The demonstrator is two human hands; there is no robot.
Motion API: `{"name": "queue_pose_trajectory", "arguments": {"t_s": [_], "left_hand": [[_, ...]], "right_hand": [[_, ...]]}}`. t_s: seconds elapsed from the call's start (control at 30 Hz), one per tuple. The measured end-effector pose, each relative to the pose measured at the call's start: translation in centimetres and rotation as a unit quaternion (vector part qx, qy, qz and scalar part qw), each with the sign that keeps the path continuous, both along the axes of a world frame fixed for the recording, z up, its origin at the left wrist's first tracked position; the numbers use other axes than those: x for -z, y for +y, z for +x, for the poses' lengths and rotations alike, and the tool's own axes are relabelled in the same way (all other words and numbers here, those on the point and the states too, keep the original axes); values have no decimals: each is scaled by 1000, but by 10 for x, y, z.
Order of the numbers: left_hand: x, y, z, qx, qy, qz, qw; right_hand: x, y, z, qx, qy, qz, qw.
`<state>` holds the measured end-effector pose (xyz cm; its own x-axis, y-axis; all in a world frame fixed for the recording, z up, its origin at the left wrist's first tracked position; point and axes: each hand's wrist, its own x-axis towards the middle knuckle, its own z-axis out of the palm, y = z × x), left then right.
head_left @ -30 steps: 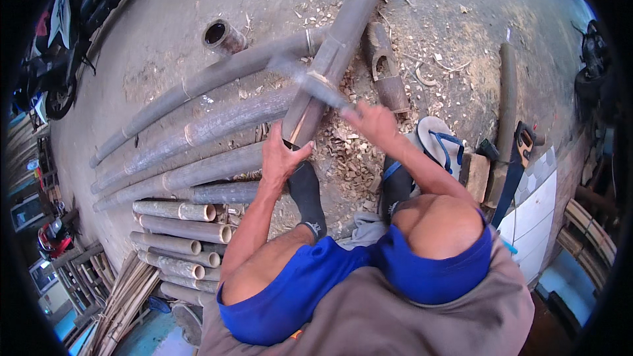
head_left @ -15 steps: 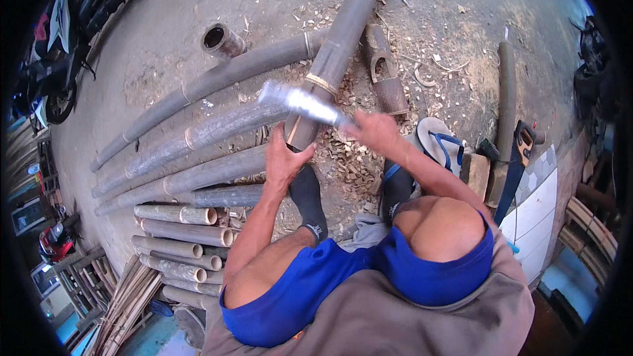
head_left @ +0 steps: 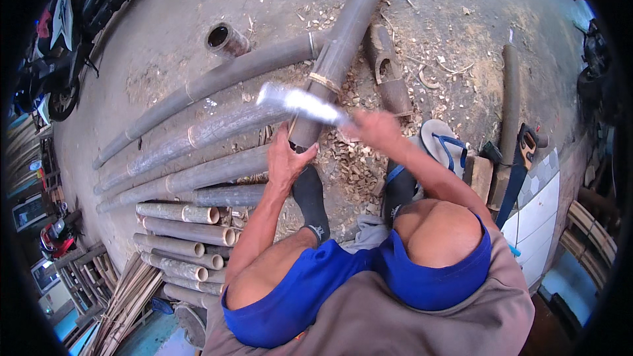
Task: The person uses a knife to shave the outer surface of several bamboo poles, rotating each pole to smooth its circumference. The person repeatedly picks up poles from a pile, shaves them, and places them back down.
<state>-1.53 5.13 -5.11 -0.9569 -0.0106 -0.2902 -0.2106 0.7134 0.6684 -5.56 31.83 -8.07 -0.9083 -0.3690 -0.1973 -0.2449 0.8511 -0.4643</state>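
I saw the left hand (head_left: pixel 285 161) clamped on the near end of the thick grey-brown bamboo pole (head_left: pixel 349 23), frame centre to top; right hand (head_left: pixel 374 130) gripped the blurred silver metal blade (head_left: pixel 300 103) across it, contact unclear. Both forearms angled upward. Short hollow brown bamboo tube (head_left: pixel 239 45), upper left: dark inside, contents unreadable.

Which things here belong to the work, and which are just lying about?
In use:
- bamboo pole, left hand at its near end
- blurred metal tool, in the right hand

Apparently just lying about:
- handsaw
- cut bamboo pieces at left
- motorcycle
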Motion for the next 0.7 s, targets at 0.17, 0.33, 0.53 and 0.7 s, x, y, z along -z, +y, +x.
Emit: {"name": "queue_pose_trajectory", "arguments": {"t_s": [0.17,0.33,0.53,0.7], "left_hand": [[13,-1,5,-14,55,25,998],[6,3,6,-23,35,50,998],[7,4,4,-11,45,57,997],[18,7,-5,-22,85,10,996]], "right_hand": [[0,18,-11,31,9,15,999],[15,28,-29,199,9,-113,973],[22,26,-6,3,39,19,999],[-12,4,-6,-17,17,-35,999]]}}
